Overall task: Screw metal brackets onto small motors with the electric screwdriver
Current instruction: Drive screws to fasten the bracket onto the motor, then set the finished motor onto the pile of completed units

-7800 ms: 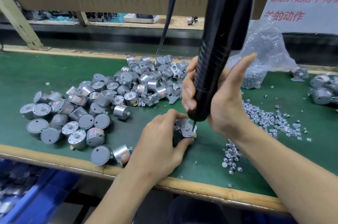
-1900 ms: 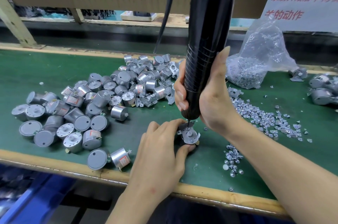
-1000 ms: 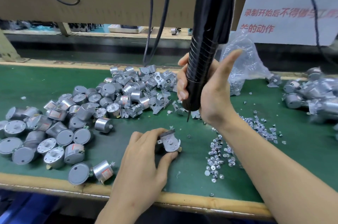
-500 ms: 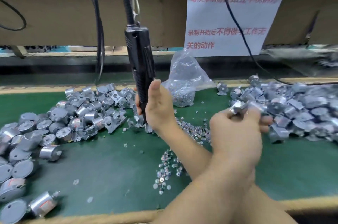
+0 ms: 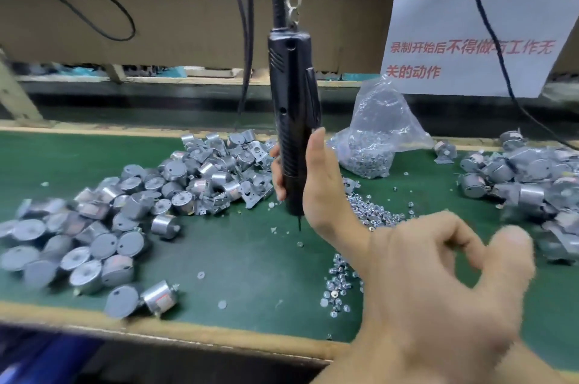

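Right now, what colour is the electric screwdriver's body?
The electric screwdriver is black, seen best in the head view.

Your electric screwdriver (image 5: 293,120), centre frame: black moulded plastic, semi-matt, ribbed grip. Motors (image 5: 103,227) at left: dull grey metal cans, with matt flat ends and a soft sheen on the sides. Brackets (image 5: 253,194) at the pile's right edge: thin stamped sheet metal, brighter. Screws (image 5: 376,214) right of centre: shiny plated metal. Bag (image 5: 382,120) behind those: clear glossy plastic film, crinkled. Table (image 5: 244,258): smooth matt green mat. Its front edge (image 5: 188,332) is bare pale wood, worn rough. Sign (image 5: 470,26) upper right: matt white paper. Panel (image 5: 188,23) upper left: brown cardboard, matt.
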The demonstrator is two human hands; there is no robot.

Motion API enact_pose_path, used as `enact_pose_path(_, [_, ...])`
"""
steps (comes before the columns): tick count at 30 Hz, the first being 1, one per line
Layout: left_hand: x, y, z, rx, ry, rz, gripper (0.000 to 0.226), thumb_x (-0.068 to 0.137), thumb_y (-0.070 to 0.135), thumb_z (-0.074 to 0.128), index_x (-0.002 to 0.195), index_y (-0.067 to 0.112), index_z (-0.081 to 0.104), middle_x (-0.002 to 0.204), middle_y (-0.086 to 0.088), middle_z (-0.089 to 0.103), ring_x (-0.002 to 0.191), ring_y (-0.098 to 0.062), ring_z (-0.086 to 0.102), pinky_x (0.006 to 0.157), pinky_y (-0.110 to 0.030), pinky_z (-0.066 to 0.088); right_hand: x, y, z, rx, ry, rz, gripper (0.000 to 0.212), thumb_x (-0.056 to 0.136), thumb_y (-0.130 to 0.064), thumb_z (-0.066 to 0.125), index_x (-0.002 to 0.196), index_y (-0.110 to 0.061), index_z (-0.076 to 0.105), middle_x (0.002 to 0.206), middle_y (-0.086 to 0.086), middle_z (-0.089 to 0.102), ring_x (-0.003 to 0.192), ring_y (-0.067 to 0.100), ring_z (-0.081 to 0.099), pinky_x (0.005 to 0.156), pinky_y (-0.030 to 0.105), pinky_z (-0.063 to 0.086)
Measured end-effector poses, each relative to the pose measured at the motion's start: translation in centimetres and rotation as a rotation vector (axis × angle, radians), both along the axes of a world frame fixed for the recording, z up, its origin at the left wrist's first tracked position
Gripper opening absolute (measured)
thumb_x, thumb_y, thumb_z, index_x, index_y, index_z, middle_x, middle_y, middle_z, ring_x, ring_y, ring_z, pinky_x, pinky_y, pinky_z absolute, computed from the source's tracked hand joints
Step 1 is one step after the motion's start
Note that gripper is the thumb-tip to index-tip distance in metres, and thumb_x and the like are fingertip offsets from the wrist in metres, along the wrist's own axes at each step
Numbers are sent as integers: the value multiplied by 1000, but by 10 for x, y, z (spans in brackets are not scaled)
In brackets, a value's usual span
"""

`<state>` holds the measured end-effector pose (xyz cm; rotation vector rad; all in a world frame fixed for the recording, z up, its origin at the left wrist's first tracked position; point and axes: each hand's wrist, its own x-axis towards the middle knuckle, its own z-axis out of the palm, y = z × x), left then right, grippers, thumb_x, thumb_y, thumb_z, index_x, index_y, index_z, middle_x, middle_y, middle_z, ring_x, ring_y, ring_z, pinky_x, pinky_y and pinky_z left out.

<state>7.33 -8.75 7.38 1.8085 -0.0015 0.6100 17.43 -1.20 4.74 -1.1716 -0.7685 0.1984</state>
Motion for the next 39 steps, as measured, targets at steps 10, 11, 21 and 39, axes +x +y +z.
enact_pose_path(10, [-99,166,-22,1013,433,600,36,77,52,62,91,19,68,74,5,59,78,-24,54,65,-40,53,-9,2,-2,21,97,168,84,71,-93,45,88,-12,57,62,3,52,49,19,44,50,28,39])
enact_pose_path(11, [-104,180,-27,1086,496,621,40,74,49,68,92,13,69,80,-2,62,82,-31,52,66,-45,53,-7,0,-2,29,110,179,83,75,-92,40,88,-12,55,61,3,51,48,19,43,49,28,38])
enact_pose_path(21, [-117,219,-60,1271,637,614,32,55,33,91,73,15,71,77,-5,62,76,-36,53,56,-44,44,24,-16,1,5,177,138,77,89,-72,2,75,-14,51,53,0,46,40,16,39,45,21,38])
enact_pose_path(39, [-50,165,-84,465,262,505,29,75,43,78,97,34,62,85,22,63,93,-10,54,76,-21,38,3,-13,-10,60,166,330,80,77,-90,19,70,-16,49,52,-3,46,40,13,40,47,20,39])
